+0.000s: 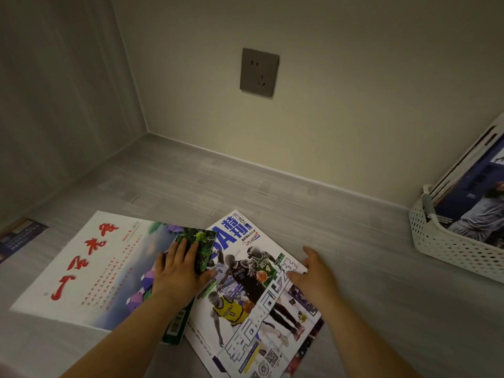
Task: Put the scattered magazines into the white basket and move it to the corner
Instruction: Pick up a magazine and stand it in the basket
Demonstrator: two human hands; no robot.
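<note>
Fingers [182, 248] of our left hand [178, 271] lie straight, together on green magazine [203, 240]; right hand [313, 274] spread, touching basketball magazine [245, 304] edge, title end toward wall [327, 105]. We see bare floor [354, 241] beyond; white basket [447, 249] far right.

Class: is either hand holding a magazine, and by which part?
Nothing is gripped. The left hand lies flat on the green magazine; the right hand touches the right edge of the basketball magazine.
</note>
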